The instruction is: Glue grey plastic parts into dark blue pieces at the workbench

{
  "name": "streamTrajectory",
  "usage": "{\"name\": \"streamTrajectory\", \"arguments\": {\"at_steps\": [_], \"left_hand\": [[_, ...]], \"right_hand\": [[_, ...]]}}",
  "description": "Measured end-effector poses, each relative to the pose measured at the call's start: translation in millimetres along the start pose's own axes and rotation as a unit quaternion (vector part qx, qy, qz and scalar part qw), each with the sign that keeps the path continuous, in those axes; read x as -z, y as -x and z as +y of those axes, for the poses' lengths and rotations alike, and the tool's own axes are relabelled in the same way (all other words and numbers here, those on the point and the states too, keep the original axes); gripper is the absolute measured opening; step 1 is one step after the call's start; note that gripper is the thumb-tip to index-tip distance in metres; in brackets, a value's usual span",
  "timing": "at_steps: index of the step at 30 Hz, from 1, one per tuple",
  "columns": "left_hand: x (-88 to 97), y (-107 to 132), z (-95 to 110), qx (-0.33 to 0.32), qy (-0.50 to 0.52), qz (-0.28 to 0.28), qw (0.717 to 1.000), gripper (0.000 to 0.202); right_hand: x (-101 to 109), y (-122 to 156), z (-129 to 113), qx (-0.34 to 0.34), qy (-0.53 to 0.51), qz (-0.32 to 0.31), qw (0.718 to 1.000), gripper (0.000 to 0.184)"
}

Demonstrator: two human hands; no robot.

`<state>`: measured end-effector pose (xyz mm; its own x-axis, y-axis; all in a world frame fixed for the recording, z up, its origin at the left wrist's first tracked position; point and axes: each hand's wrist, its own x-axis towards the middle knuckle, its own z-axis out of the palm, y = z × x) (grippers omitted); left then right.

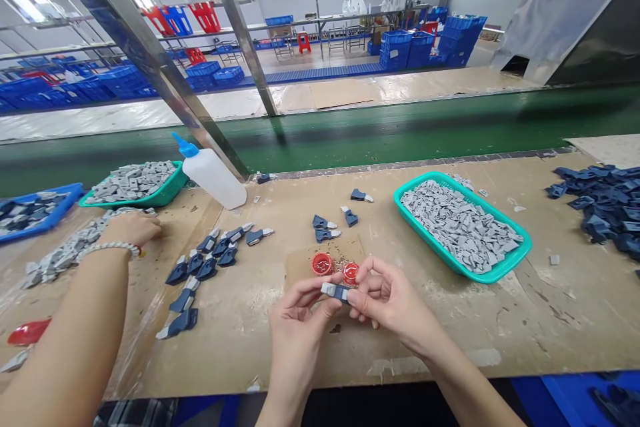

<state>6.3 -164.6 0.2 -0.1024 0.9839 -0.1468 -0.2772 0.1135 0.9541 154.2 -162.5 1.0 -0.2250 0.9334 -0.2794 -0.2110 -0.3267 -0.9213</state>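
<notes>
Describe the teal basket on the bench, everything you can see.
The teal basket is a shallow, rectangular, plastic-looking tray with a raised, rounded-corner rim. It is heaped with small grey pieces, apparently rubber or plastic, and sits flat and angled on the worn tan bench top. A few pieces lie outside its far edge.

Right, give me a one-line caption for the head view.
The left hand and right hand hold a navy-and-grey plastic part above two red caps beside a teal basket.
</notes>
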Motion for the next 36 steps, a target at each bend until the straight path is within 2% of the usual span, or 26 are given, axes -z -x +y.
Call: {"name": "streamTrajectory", "arguments": {"at_steps": [3,9,11,13,14,15,16,17,18,19,21,22,24,26,29,31,33,36], "left_hand": [[-3.2,1.8,0.2,-0.005,-0.001,-0.002,1.0,0.019],[-16.2,0.9,7.5,0.049,0.005,-0.026,0.998,0.046],[-14.7,-3.4,9.3,0.039,-0.008,-0.018,0.999,0.046],[-5.1,-11.7,10.3,0.008,-0.039,-0.002,0.999,0.049],[2.9,-17.4,10.6,-0.013,-0.063,0.009,0.998,0.051],[12.8,-23.8,10.7,-0.035,-0.093,0.02,0.995,0.052],[24.1,-30.6,10.9,-0.058,-0.126,0.034,0.99,0.053],[36.3,-37.4,11.2,-0.082,-0.163,0.051,0.982,0.052],[48.9,-43.9,11.6,-0.104,-0.203,0.068,0.971,0.051],[61.3,-49.9,12.2,-0.123,-0.249,0.084,0.957,0.05],[83.7,-60.1,13.7,-0.147,-0.363,0.113,0.913,0.048],[93.4,-64.6,14.2,-0.15,-0.428,0.126,0.882,0.049],[110.3,-74.2,14.0,-0.142,-0.549,0.13,0.813,0.05],[124.9,-85.8,11.3,-0.156,-0.614,0.097,0.767,0.051],[142.2,-105.8,5.9,-0.228,-0.62,0.003,0.751,0.049],[146.0,-117.2,6.0,-0.254,-0.61,-0.043,0.749,0.05],[138.9,-124.3,11.4,-0.262,-0.603,-0.064,0.75,0.05],[106.7,-127.9,26.6,-0.286,-0.587,-0.075,0.753,0.037]], "right_hand": [[1.2,1.7,0.0,-0.002,0.018,-0.018,1.0,0.033],[-3.9,4.9,-16.0,0.02,0.043,-0.012,0.999,0.028],[8.8,4.1,-22.9,0.032,0.083,0.005,0.996,0.026],[36.4,3.1,-29.1,0.066,0.154,0.089,0.982,0.025],[55.1,3.0,-31.9,0.084,0.202,0.158,0.963,0.024],[75.7,2.9,-34.5,0.103,0.265,0.238,0.929,0.023],[96.7,2.8,-37.0,0.099,0.345,0.316,0.878,0.021],[116.9,2.3,-39.3,0.077,0.421,0.362,0.829,0.021],[134.8,1.3,-41.5,0.054,0.483,0.379,0.787,0.02],[149.5,-0.5,-43.4,0.037,0.529,0.376,0.759,0.019],[167.1,-6.4,-46.6,0.001,0.577,0.346,0.74,0.015],[170.2,-10.3,-47.7,-0.016,0.588,0.334,0.737,0.013],[168.0,-18.3,-49.2,-0.046,0.607,0.328,0.722,0.016],[160.3,-25.1,-49.7,-0.068,0.635,0.334,0.693,0.019],[150.0,-30.8,-48.2,-0.089,0.671,0.332,0.657,0.019],[147.5,-32.2,-45.6,-0.097,0.688,0.329,0.639,0.021],[148.4,-32.5,-42.8,-0.097,0.699,0.323,0.631,0.024],[152.0,-29.8,-41.5,-0.075,0.69,0.337,0.636,0.029]]}}
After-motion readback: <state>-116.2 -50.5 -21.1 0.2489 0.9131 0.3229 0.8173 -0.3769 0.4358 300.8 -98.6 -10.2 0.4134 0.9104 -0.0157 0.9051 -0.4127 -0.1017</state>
